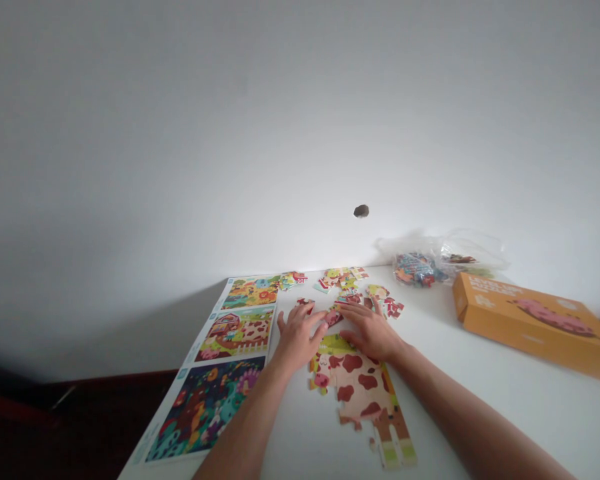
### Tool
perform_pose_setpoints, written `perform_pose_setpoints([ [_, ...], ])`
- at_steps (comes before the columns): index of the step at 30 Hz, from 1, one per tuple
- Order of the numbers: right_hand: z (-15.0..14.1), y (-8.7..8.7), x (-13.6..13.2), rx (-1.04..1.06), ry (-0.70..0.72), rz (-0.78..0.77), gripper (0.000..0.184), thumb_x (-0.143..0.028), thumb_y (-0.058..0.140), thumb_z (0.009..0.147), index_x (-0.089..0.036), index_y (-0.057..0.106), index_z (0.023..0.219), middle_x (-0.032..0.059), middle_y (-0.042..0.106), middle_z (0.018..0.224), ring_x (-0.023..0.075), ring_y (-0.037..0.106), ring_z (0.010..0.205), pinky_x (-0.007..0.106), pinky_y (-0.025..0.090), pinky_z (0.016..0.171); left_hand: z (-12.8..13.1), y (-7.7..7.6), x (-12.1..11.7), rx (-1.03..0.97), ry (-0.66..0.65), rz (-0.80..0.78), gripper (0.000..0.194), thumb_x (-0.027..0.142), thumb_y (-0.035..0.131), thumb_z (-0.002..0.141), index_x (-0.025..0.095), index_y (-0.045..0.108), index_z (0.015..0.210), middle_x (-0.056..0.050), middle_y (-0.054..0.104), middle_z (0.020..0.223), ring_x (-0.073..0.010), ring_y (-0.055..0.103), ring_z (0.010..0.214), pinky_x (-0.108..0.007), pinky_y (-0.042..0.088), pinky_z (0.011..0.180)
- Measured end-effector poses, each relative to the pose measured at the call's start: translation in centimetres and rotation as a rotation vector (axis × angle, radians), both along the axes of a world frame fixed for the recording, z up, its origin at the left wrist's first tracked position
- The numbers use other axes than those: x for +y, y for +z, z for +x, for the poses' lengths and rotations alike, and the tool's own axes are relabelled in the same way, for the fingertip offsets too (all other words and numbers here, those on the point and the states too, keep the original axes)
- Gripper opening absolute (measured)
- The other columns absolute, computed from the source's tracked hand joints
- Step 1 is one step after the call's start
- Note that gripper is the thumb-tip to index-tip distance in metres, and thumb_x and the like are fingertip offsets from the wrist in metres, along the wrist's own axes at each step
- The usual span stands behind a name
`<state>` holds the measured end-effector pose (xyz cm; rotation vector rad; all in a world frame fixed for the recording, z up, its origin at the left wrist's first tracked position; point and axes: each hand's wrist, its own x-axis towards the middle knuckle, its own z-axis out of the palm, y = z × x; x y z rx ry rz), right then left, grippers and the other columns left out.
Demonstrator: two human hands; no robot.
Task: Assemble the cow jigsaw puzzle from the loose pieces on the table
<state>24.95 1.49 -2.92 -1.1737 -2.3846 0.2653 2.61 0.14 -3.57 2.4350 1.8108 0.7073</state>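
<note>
A partly joined jigsaw puzzle of a brown-spotted cow (pixel 363 387) lies on the white table in front of me. My left hand (pixel 299 339) is just beyond its left side, fingers spread, its index fingertip close to a pink puzzle piece (pixel 333 317). From the other side my right hand (pixel 374 333) reaches over the puzzle's far edge, fingers stretched out and lying over loose pieces. Whether either hand touches the pink piece is hard to tell. More loose puzzle pieces (pixel 340 275) are scattered past my fingertips, and a red one (pixel 393 307) lies right of my right hand.
A reference sheet (pixel 186 363) with three printed pictures lies along the table's left edge. An orange puzzle box (pixel 535 323) sits at the right, beside clear plastic bags of pieces (pixel 415 267). The white wall (pixel 290 133) behind has a small hole (pixel 361 211).
</note>
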Motion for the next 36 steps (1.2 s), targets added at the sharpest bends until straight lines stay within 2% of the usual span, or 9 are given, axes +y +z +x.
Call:
perform_pose_setpoints([
  [5,0.0,-0.3,0.3,0.017,-0.161,0.033,0.032,-0.035,0.057,0.093,-0.025,0.063,0.123,0.0078,0.063,0.132,0.0279,0.053,0.128,0.061,0.012,0.119,-0.2,-0.2,0.2,0.015,-0.041,-0.023,0.034,0.035,0.052,0.095,0.044,0.061,0.127,-0.007,0.056,0.138,-0.0306,0.047,0.130,-0.074,0.015,0.108],
  [10,0.5,-1.1,1.2,-0.008,-0.150,0.039,0.031,-0.034,0.058,0.092,-0.025,0.063,0.122,0.0072,0.061,0.134,0.0256,0.055,0.125,0.055,0.019,0.119,-0.5,-0.4,0.9,0.001,-0.063,-0.015,0.041,0.030,0.051,0.096,0.042,0.054,0.135,-0.009,0.054,0.140,-0.0300,0.048,0.131,-0.074,0.015,0.109],
  [16,-0.9,0.6,2.4,-0.123,-0.241,0.049,0.025,-0.037,0.051,0.096,-0.025,0.065,0.113,0.0086,0.072,0.110,0.0282,0.057,0.118,0.063,0.010,0.114,-0.6,-0.8,1.3,-0.017,-0.066,-0.020,0.042,0.032,0.054,0.095,0.043,0.054,0.135,-0.008,0.052,0.143,-0.0320,0.045,0.135,-0.074,0.018,0.109],
  [20,-3.2,2.6,5.8,-0.248,-0.372,-0.035,0.031,-0.035,0.051,0.095,-0.020,0.063,0.119,0.0120,0.072,0.097,0.0305,0.058,0.110,0.062,0.014,0.109,-0.9,-0.9,1.4,-0.031,-0.064,-0.051,0.040,0.038,0.052,0.096,0.043,0.053,0.135,-0.008,0.050,0.145,-0.0328,0.043,0.136,-0.074,0.018,0.109],
  [22,-4.4,2.9,8.1,-0.251,-0.384,-0.043,0.031,-0.028,0.045,0.096,-0.019,0.064,0.119,0.0145,0.070,0.109,0.0305,0.055,0.114,0.056,0.021,0.107,-1.0,-0.8,1.5,-0.033,-0.072,-0.052,0.041,0.040,0.049,0.096,0.043,0.052,0.137,-0.008,0.050,0.145,-0.0321,0.043,0.136,-0.073,0.018,0.109],
  [25,-5.4,2.4,11.1,-0.256,-0.372,-0.067,0.034,-0.030,0.049,0.094,-0.024,0.061,0.126,0.0122,0.062,0.127,0.0315,0.048,0.121,0.051,0.029,0.101,-1.1,-0.8,1.6,-0.025,-0.083,-0.039,0.041,0.037,0.050,0.096,0.042,0.052,0.137,-0.008,0.050,0.145,-0.0303,0.043,0.136,-0.071,0.019,0.111],
  [29,-5.4,1.4,13.1,-0.276,-0.364,-0.103,0.030,-0.042,0.057,0.092,-0.025,0.068,0.113,0.0104,0.066,0.121,0.0332,0.050,0.116,0.055,0.029,0.098,-1.1,-0.9,1.6,-0.025,-0.084,-0.043,0.041,0.037,0.055,0.093,0.041,0.055,0.134,-0.008,0.050,0.144,-0.0298,0.043,0.136,-0.070,0.019,0.111],
  [33,-4.5,1.6,13.2,-0.264,-0.327,-0.042,0.022,-0.041,0.062,0.090,-0.023,0.074,0.093,0.0089,0.072,0.103,0.0315,0.050,0.114,0.053,0.024,0.103,-1.1,-0.9,1.6,-0.020,-0.078,-0.042,0.042,0.038,0.056,0.092,0.040,0.055,0.134,-0.009,0.049,0.145,-0.0315,0.042,0.136,-0.070,0.020,0.111],
  [36,-3.2,1.9,11.6,-0.220,-0.317,0.016,0.023,-0.036,0.057,0.093,-0.021,0.074,0.090,0.0097,0.073,0.091,0.0294,0.054,0.109,0.048,0.029,0.100,-1.1,-0.8,1.6,-0.020,-0.088,-0.059,0.042,0.039,0.053,0.094,0.039,0.053,0.136,-0.010,0.047,0.148,-0.0324,0.040,0.138,-0.072,0.019,0.110],
])
